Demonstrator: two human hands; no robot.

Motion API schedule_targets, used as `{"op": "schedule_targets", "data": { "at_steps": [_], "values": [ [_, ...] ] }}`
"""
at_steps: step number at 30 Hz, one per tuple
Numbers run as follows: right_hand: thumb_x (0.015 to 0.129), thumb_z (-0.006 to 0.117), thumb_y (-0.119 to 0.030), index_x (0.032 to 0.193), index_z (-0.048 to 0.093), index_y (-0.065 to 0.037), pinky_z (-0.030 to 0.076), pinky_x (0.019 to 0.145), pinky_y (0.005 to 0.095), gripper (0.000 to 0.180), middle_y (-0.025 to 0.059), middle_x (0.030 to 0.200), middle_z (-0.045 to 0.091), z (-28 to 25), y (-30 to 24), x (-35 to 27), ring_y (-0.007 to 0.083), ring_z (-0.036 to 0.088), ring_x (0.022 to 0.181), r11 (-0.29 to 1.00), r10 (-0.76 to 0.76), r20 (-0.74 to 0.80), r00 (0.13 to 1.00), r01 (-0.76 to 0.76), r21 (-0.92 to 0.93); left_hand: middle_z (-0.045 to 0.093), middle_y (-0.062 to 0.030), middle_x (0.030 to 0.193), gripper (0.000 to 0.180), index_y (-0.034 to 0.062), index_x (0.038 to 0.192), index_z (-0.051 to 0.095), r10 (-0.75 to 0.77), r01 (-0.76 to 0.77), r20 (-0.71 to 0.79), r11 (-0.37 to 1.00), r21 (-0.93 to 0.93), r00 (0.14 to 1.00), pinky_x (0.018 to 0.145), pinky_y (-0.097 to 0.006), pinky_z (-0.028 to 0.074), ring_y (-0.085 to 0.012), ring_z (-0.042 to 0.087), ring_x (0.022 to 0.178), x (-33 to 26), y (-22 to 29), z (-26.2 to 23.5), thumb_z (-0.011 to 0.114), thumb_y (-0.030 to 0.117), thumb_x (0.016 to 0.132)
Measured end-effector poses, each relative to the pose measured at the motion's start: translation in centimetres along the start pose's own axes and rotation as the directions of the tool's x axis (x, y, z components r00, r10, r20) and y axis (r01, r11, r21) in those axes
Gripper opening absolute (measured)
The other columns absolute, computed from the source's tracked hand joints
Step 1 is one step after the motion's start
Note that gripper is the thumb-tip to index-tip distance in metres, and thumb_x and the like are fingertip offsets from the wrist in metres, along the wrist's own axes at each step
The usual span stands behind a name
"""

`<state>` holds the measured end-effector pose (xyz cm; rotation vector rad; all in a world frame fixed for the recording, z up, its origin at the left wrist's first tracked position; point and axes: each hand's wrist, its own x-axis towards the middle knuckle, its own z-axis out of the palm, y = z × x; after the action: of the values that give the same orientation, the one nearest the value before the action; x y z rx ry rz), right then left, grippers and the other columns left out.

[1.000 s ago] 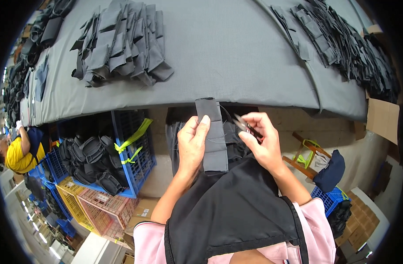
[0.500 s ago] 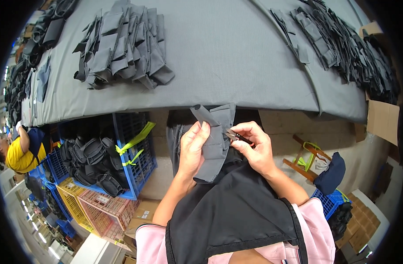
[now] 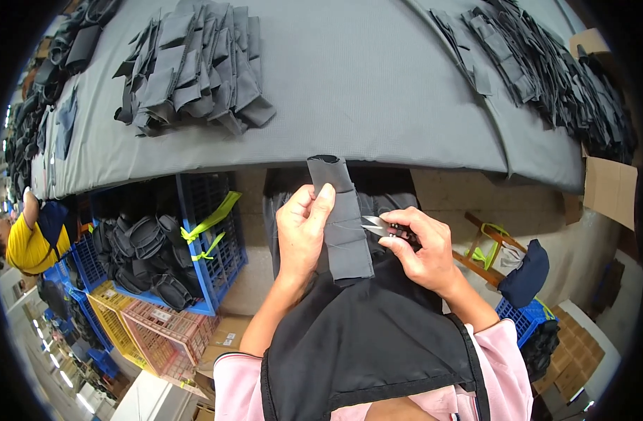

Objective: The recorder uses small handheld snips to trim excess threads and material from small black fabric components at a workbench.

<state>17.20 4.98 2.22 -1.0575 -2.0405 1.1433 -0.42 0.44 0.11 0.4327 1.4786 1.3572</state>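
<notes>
A grey sewn fabric piece point(image 3: 347, 238) with cross seams hangs upright over my lap, below the table's near edge. My left hand point(image 3: 302, 223) grips its left side near the top, thumb on the front. Fine loose threads show along the cloth. In my right hand point(image 3: 425, 251) is a pair of small thread snips point(image 3: 379, 225) with dark handles. Their pointed blades face left, slightly parted, close to the right edge of the fabric. Whether a thread lies between the blades I cannot make out.
A grey-covered table point(image 3: 363, 91) spans the far side, bearing a stack of grey fabric pieces point(image 3: 195, 70) and a larger pile point(image 3: 532, 77) at right. A blue crate point(image 3: 216, 245) with black items stands left. A wooden stool point(image 3: 500, 252) is at right. A person in yellow point(image 3: 37, 242) stands far left.
The fabric piece has turned from a spread, tilted position to a narrower, upright one. My right hand has shifted slightly right and down, and the snips' blades now show more.
</notes>
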Motion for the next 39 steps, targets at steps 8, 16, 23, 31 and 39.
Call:
{"op": "schedule_targets", "data": {
  "at_steps": [8, 16, 23, 31, 39],
  "values": [
    [0.071, 0.072, -0.010, 0.092, 0.063, -0.004, 0.044, 0.054, 0.0286, 0.024, 0.0066, 0.070, 0.060, 0.5, 0.4, 0.2, 0.0193, 0.059, 0.057, 0.982, -0.134, -0.014, 0.991, 0.131, -0.132, 0.051, 0.0074, 0.069, 0.019, 0.0008, 0.080, 0.061, -0.006, 0.005, 0.019, 0.999, 0.048, 1.000, 0.054, -0.017, 0.030, 0.0004, 0.038, 0.062, -0.3, 0.5, 0.0, 0.060, 0.016, 0.091],
    [0.082, 0.063, -0.003, 0.102, 0.057, 0.004, 0.047, 0.058, 0.0229, 0.022, 0.0065, 0.084, 0.065, 0.2, 1.8, -0.9, 0.0106, 0.061, 0.072, 0.405, 0.450, 0.444, 0.775, -0.620, 0.672, 0.050, 0.0079, 0.067, 0.019, 0.0010, 0.079, 0.061, -0.054, 0.054, 0.028, 0.998, 0.017, 0.998, 0.053, -0.017, 0.029, 0.0007, 0.037, 0.060, -0.1, 0.0, -0.1, 0.060, 0.016, 0.090],
    [0.078, 0.069, -0.009, 0.095, 0.061, -0.002, 0.041, 0.053, 0.0251, 0.020, 0.0049, 0.079, 0.062, 0.6, -0.2, -0.9, 0.0086, 0.055, 0.061, 0.950, 0.197, 0.046, 0.979, -0.203, 0.238, 0.046, 0.0094, 0.063, 0.021, 0.0015, 0.077, 0.060, -0.022, 0.020, 0.022, 0.996, 0.082, 1.000, 0.050, -0.018, 0.026, 0.0011, 0.034, 0.058, 0.0, -0.1, -0.2, 0.060, 0.018, 0.090],
    [0.069, 0.073, -0.011, 0.089, 0.060, -0.004, 0.043, 0.054, 0.0311, 0.024, 0.0061, 0.071, 0.061, -0.5, -1.2, 1.5, 0.0216, 0.057, 0.058, 0.921, -0.197, 0.242, 0.950, 0.264, -0.288, 0.037, 0.0097, 0.054, 0.030, 0.0022, 0.068, 0.054, 0.054, -0.054, 0.007, 0.979, 0.198, 0.999, 0.045, -0.021, 0.021, 0.0001, 0.027, 0.053, 0.1, -0.6, -0.3, 0.062, 0.020, 0.089],
    [0.067, 0.073, -0.005, 0.091, 0.058, -0.004, 0.044, 0.056, 0.0315, 0.028, 0.0078, 0.073, 0.061, -0.8, -0.8, 2.2, 0.0224, 0.058, 0.059, 0.954, -0.172, 0.308, 0.936, 0.236, -0.185, 0.034, 0.0085, 0.053, 0.037, 0.0034, 0.062, 0.044, 0.026, -0.037, 0.050, 0.972, 0.230, 0.998, 0.044, -0.024, 0.019, -0.0011, 0.025, 0.052, 0.4, -0.4, -0.4, 0.063, 0.021, 0.089]
  ]
}}
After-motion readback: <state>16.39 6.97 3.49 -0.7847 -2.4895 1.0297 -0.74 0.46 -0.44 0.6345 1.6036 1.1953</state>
